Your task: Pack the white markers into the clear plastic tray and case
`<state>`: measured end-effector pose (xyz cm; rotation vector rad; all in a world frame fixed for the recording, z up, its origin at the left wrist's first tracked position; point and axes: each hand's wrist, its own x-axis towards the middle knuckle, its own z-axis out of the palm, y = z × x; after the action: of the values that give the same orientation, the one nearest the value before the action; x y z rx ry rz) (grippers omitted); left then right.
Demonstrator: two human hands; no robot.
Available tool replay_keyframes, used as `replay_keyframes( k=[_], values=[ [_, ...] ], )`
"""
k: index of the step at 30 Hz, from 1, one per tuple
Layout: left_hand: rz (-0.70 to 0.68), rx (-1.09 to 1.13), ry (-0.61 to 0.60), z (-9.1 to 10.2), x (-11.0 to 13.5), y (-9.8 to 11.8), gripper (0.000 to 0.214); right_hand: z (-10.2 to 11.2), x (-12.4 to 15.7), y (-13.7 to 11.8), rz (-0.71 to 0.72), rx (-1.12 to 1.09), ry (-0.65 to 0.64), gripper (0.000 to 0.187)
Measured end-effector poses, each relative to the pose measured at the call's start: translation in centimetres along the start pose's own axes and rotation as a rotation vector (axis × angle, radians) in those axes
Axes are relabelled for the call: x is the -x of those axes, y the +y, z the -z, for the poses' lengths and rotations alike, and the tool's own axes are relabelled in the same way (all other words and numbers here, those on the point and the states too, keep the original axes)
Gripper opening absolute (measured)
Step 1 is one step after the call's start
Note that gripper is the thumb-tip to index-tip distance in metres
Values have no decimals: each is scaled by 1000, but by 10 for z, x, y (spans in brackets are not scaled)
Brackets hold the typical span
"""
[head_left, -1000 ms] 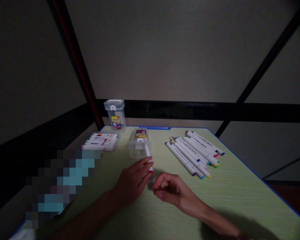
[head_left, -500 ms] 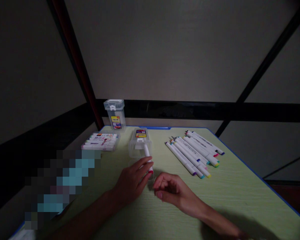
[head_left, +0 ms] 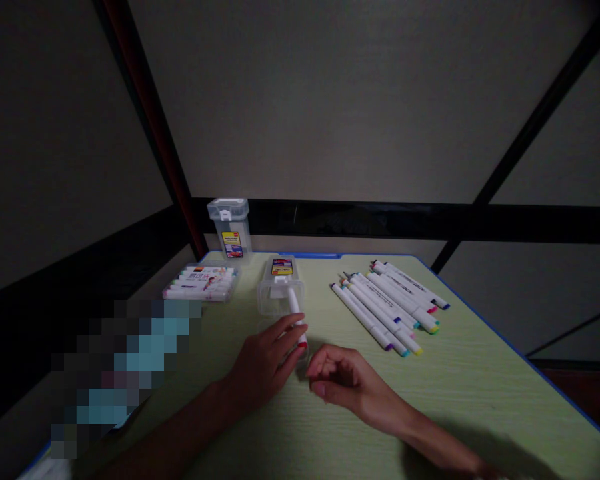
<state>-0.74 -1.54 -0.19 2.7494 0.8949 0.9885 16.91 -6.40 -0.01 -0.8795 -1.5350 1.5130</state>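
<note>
My left hand [head_left: 267, 357] grips a white marker [head_left: 295, 308] with a red cap end, its fingers lying over the barrel. The marker's far end reaches to the mouth of a clear plastic box [head_left: 267, 297], which lies on its side with a yellow label on top. My left fingers partly hide the box's opened lid, which lies on the table. Close by on the right, my right hand [head_left: 350, 383] rests with loosely curled fingers, thumb apart, and nothing visible in it. A spread of white markers [head_left: 380, 303] with coloured ends lies to the right.
At the back left stands an upright clear box [head_left: 234, 230] with its lid closed. In front of it lies a clear pack of markers [head_left: 200, 283]. A blurred-out patch [head_left: 145, 363] covers something at the left. The pale green table [head_left: 460, 400] has a blue edge.
</note>
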Motion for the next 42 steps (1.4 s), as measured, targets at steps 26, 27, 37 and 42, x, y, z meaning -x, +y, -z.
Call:
replay_keyframes(
  k=[26, 27, 37, 42],
  values=[
    [9, -2, -1, -2, 2, -1, 26, 0, -1, -1, -7, -13, -31, 26],
    [7, -6, 1, -2, 2, -1, 26, 0, -1, -1, -11, -18, -35, 26],
    [17, 6, -7, -2, 1, -1, 26, 0, 0, -1, -15, -26, -45, 26],
    [17, 5, -3, -2, 1, -1, 26, 1, 0, -1, -13, -19, -49, 25]
  ],
)
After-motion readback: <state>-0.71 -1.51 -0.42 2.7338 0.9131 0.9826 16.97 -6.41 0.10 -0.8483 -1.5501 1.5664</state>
